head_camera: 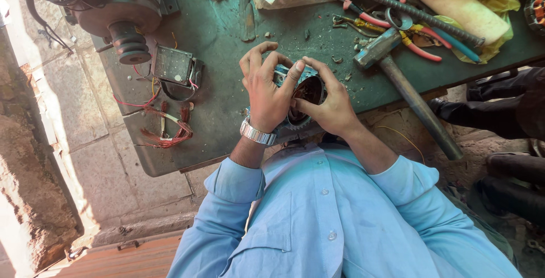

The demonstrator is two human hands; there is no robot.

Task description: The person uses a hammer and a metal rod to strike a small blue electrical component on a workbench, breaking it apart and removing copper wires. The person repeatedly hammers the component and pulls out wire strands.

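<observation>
- Left hand wrapped over a small motor housing, fingers curled round its top and near side, a metal wristwatch on the wrist.
- Right hand cupped against the housing's other side, thumb and forefinger pinched at the rim of its dark round opening.
- Both hands pressed close on the housing, fingertips nearly meeting above it.
- Housing: blue-grey metal, toothed edge showing at its lower side, held just above the near edge of the green counter, close before the light blue shirt.
- On the counter, left of the hands: a small dark box-shaped part with thin wires, and below it a loose coil of copper-red winding wire.
- At the far left corner: a large grey motor with a stepped pulley.
- To the right of the hands: a hammer, head lying on the counter, long handle running out past the near edge.
- Beyond the hammer: a heap of red-handled pliers and a ribbed steel bar laid slantwise across them.
- Scattered metal chips and grit around the hands on the counter top.
- At the far right edge: another person's dark sleeve, well apart from the hands.
</observation>
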